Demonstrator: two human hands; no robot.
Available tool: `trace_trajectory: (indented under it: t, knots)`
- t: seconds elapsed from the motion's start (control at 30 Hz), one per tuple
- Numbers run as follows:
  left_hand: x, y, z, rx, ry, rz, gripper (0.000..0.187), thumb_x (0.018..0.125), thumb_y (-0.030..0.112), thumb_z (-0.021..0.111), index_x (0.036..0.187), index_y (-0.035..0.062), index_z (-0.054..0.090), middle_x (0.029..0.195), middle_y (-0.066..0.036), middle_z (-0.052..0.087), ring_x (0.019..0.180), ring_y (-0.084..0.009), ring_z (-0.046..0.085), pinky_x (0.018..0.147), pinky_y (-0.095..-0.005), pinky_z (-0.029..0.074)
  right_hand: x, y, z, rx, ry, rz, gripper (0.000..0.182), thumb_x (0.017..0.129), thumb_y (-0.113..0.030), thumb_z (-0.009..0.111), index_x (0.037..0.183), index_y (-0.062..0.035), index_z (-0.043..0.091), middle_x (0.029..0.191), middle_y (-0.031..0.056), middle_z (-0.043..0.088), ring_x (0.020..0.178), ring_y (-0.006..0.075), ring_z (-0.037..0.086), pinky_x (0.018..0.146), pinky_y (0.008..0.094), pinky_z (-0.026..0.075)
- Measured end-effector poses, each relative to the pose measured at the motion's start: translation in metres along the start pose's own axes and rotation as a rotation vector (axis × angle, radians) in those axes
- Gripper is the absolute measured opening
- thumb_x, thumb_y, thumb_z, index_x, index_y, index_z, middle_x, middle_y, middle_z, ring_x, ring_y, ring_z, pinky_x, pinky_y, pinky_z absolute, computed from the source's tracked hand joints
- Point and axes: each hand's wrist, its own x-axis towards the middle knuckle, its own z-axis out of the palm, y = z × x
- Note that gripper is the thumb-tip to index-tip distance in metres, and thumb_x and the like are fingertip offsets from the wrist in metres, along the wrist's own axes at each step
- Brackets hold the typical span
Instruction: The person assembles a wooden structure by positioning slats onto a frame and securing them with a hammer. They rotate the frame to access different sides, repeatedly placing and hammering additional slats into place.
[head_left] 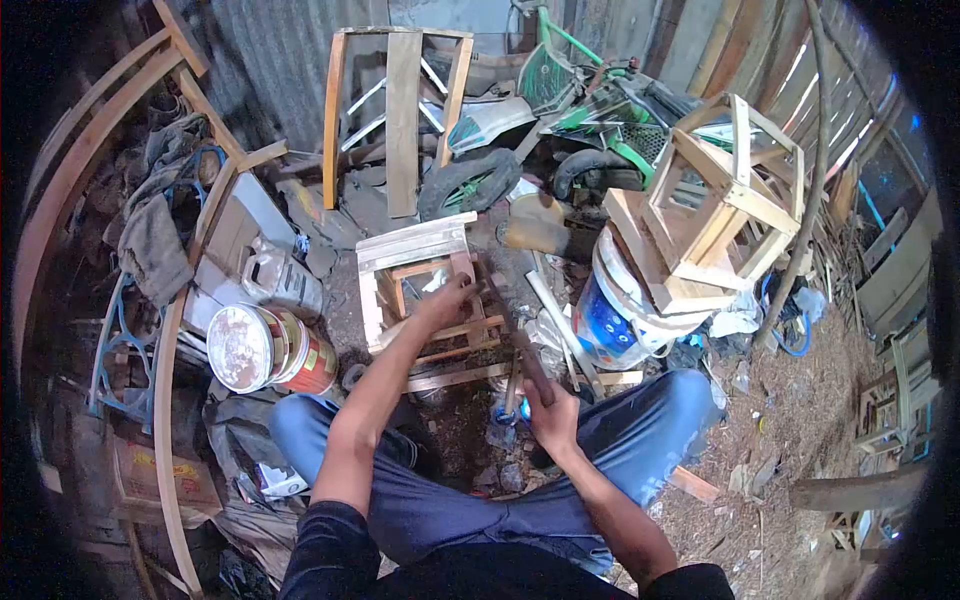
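A small wooden stool frame [415, 250] lies on the ground between my knees, with pale slats across its far side. Over its right part, my left hand [452, 300] has its fingers pinched together against the wood; whatever is between them is too small to make out. My right hand [553, 415] is wrapped round the lower end of a hammer [520, 345] with a long brown handle. The hammer slants up and left, its dark far end close to my left fingertips beside the frame.
A paint bucket [240, 350] stands by my left knee, near a white jerrycan [283, 278]. To the right, a blue-and-white bucket [605, 305] bears boards and another wooden stool frame [740, 205]. A green motorbike [610, 110] and a tall wooden frame [403, 125] are behind.
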Motion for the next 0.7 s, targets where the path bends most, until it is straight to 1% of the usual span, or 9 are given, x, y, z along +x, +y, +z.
trace_trajectory:
  t: [0.07,0.2,0.3,0.37,0.47,0.5,0.6,0.63,0.7]
  knots:
    - [-0.001,0.016,0.002,0.001,-0.094,-0.04,0.062,0.069,0.011,0.07,0.128,0.0139,0.052,0.125,-0.021,0.046,0.113,-0.0374,0.051,0.095,-0.0423,0.046,-0.004,0.007,-0.009,0.014,0.038,0.016,0.033,0.088,-0.027,0.064,0.079,0.0043,0.06,0.052,0.0115,0.039,0.052,0.0094,0.035,0.046,0.0325,0.034]
    - [-0.006,0.029,0.011,-0.045,-0.136,-0.066,0.06,0.073,0.01,0.068,0.13,0.0215,0.051,0.118,-0.017,0.047,0.106,-0.0387,0.052,0.089,-0.0426,0.048,-0.004,0.008,-0.013,-0.004,0.09,0.058,0.033,0.087,-0.027,0.064,0.078,0.0047,0.06,0.052,0.0133,0.04,0.051,0.0116,0.038,0.048,0.0336,0.036]
    - [-0.014,0.017,0.038,-0.05,-0.019,0.002,0.058,0.073,0.011,0.069,0.128,0.0187,0.053,0.115,-0.017,0.048,0.111,-0.0405,0.05,0.092,-0.0442,0.045,-0.004,0.013,-0.005,0.0,0.086,0.107,0.036,0.086,-0.029,0.065,0.076,0.0049,0.06,0.053,0.0176,0.045,0.048,0.0173,0.039,0.048,0.0365,0.038]
    - [-0.014,0.008,0.049,-0.021,0.137,0.178,0.052,0.069,0.008,0.067,0.12,0.0101,0.058,0.118,-0.02,0.049,0.105,-0.039,0.053,0.092,-0.0417,0.046,-0.001,0.014,-0.002,-0.02,0.112,0.018,0.035,0.085,-0.03,0.065,0.078,0.0042,0.061,0.054,0.0188,0.048,0.046,0.0201,0.042,0.049,0.0373,0.039]
    - [-0.02,0.015,0.041,-0.146,0.139,0.16,0.046,0.069,0.008,0.066,0.115,0.0088,0.06,0.105,-0.017,0.05,0.098,-0.036,0.052,0.089,-0.0414,0.046,0.005,0.036,0.013,-0.082,0.093,-0.048,0.036,0.086,-0.031,0.065,0.08,0.0041,0.061,0.055,0.019,0.049,0.046,0.0263,0.047,0.05,0.0373,0.039]
    - [-0.028,0.018,0.039,-0.148,0.135,0.142,0.046,0.069,0.008,0.066,0.115,0.0088,0.06,0.105,-0.017,0.05,0.098,-0.036,0.052,0.089,-0.0414,0.046,0.007,0.03,0.017,-0.079,0.075,-0.043,0.036,0.086,-0.031,0.065,0.08,0.0041,0.061,0.055,0.019,0.049,0.046,0.0263,0.047,0.05,0.0373,0.039]
    - [-0.035,0.026,0.036,-0.243,0.236,0.054,0.042,0.072,0.011,0.066,0.113,0.0097,0.062,0.098,-0.013,0.049,0.098,-0.0325,0.048,0.086,-0.0409,0.045,0.011,0.015,0.021,0.001,0.078,-0.042,0.038,0.087,-0.032,0.063,0.081,0.0049,0.061,0.058,0.0217,0.051,0.053,0.0376,0.051,0.051,0.0372,0.04]
    - [-0.035,0.025,0.036,-0.248,0.232,0.047,0.042,0.072,0.011,0.066,0.113,0.0097,0.062,0.098,-0.013,0.049,0.098,-0.0325,0.048,0.086,-0.0409,0.045,0.01,0.015,0.021,-0.001,0.072,-0.035,0.038,0.087,-0.032,0.063,0.081,0.0049,0.061,0.058,0.0217,0.051,0.053,0.0376,0.051,0.051,0.0372,0.04]
    - [-0.032,0.023,0.037,-0.18,0.259,0.025,0.037,0.072,0.013,0.067,0.11,0.0101,0.065,0.098,-0.013,0.05,0.095,-0.0322,0.048,0.085,-0.04,0.045,0.011,0.013,0.02,-0.073,-0.022,0.054,0.028,0.086,-0.021,0.062,0.105,-0.0002,0.065,0.075,0.0235,0.063,0.067,0.0333,0.065,0.061,0.0411,0.047]
